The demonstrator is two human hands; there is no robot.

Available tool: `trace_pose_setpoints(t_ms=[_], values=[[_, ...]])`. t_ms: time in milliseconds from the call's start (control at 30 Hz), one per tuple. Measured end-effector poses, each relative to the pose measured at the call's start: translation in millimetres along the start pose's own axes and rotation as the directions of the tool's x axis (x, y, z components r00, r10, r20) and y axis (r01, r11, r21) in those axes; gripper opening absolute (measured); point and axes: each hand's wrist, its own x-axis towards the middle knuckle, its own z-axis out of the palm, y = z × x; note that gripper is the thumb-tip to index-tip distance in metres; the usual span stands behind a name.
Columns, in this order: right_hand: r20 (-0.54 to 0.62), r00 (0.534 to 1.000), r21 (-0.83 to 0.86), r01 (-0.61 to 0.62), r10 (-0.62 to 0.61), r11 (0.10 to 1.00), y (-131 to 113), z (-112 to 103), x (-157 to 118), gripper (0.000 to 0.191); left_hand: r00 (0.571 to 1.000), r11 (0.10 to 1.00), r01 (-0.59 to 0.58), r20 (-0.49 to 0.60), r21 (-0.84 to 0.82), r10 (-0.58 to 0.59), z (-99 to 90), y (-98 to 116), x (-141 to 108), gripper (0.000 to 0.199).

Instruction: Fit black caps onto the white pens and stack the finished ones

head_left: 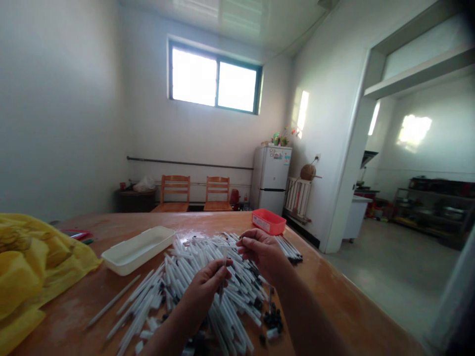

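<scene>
My left hand (208, 282) pinches a slim, whitish pen barrel (224, 254) between thumb and fingers, holding it nearly upright. Just to its right and slightly higher is my right hand (261, 249), thumb and forefinger closed on a tiny dark piece (240, 239) whose kind is too small to make out. The two hands are apart. Beneath both spreads a large heap of white pen barrels (185, 259), some with black ends. Several small black parts (272, 319) lie by my right forearm. Beyond the right wrist, pens with black tips (291, 251) lie side by side.
On the wooden table (334, 301) stand a cream tray (120, 267) at left and a red tray (269, 222) at the far right. Yellow plastic sheeting (37, 267) covers the left corner. Behind are two chairs (176, 190) and a fridge (272, 173).
</scene>
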Motion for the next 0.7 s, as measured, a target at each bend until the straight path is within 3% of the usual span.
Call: trace_pose_setpoints(t_ms=[100, 233, 700], values=[[-0.004, 1.0, 0.151, -0.003, 0.003, 0.989, 20.6, -5.1, -1.3, 0.038, 1.0, 1.0, -0.011, 0.01, -0.028, 0.011, 2.2, -2.0, 0.6, 0.046], [0.014, 0.999, 0.186, -0.043, 0.041, 0.982, 35.1, -14.1, -4.5, 0.032, 1.0, 0.998, -0.007, 0.018, -0.06, 0.008, 3.4, -5.2, 1.9, 0.047], [-0.002, 1.0, 0.208, -0.024, 0.025, 0.978, 37.3, -15.9, -2.4, 0.022, 0.998, 1.0, 0.008, 0.062, 0.027, -0.01, 2.8, -11.8, 4.5, 0.042]])
